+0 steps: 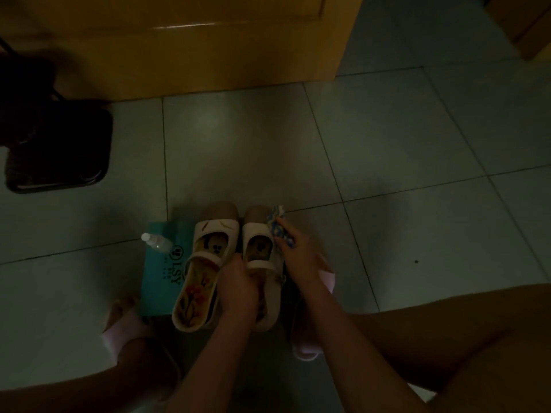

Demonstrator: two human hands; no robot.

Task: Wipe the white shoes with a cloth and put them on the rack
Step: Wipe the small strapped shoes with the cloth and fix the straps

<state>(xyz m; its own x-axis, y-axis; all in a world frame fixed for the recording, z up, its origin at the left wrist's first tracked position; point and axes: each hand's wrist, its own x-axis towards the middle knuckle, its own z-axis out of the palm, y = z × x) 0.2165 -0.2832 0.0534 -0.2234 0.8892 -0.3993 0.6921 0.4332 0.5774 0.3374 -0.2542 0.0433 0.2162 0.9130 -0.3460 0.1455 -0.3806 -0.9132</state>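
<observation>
Two white strap shoes stand side by side on the tiled floor, toes pointing away from me. The left shoe (205, 257) stands free, its patterned insole showing. My left hand (238, 286) grips the right shoe (258, 236) at its rear strap and heel, hiding that part. My right hand (298, 248) holds a blue-and-white patterned cloth (278, 226) against the outer side of the right shoe near its toe band. The room is dim.
A teal shoebox lid (162, 272) lies left of the shoes with a small clear bottle (155, 241) on it. My feet in pink slippers (119, 332) flank the shoes. A black stool (59, 150) stands far left, a wooden door (193, 46) ahead.
</observation>
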